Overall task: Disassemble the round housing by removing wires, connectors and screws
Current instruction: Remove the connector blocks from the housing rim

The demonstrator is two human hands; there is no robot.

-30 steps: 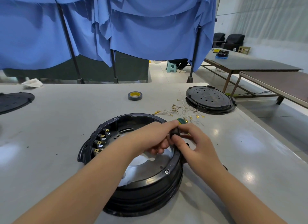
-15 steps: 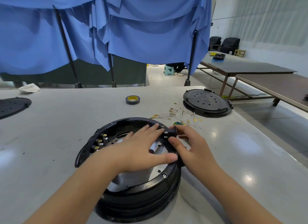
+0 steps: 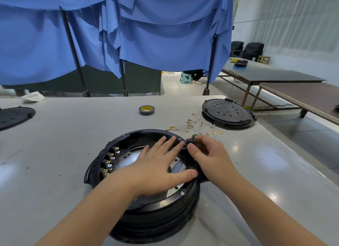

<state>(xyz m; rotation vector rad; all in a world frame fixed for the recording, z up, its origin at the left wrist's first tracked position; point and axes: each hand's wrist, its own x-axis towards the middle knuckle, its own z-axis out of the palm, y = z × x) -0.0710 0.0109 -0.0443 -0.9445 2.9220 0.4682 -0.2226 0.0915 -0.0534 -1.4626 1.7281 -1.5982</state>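
The round black housing [image 3: 128,218] lies open-side up on the grey table in front of me, with a row of brass terminals [image 3: 110,157] along its left inner wall. My left hand [image 3: 157,165] lies flat with spread fingers across the housing's inside, thumb on the right rim. My right hand [image 3: 207,154] pinches a small black connector block [image 3: 189,141] at the housing's far right rim. A green part [image 3: 194,135] shows just behind that block. A pile of thin wires with gold terminals [image 3: 196,126] rests on the table behind the housing.
A round black cover plate [image 3: 227,113] lies at the back right near the table edge. A roll of black tape with a yellow core [image 3: 146,110] sits behind the housing. Another black plate [image 3: 12,115] lies at the far left, beside a white cloth [image 3: 33,96]. Blue curtains hang behind.
My left hand went from curled beside the connector block to lying flat with spread fingers across the housing. My right hand stays pinching the block at the rim.
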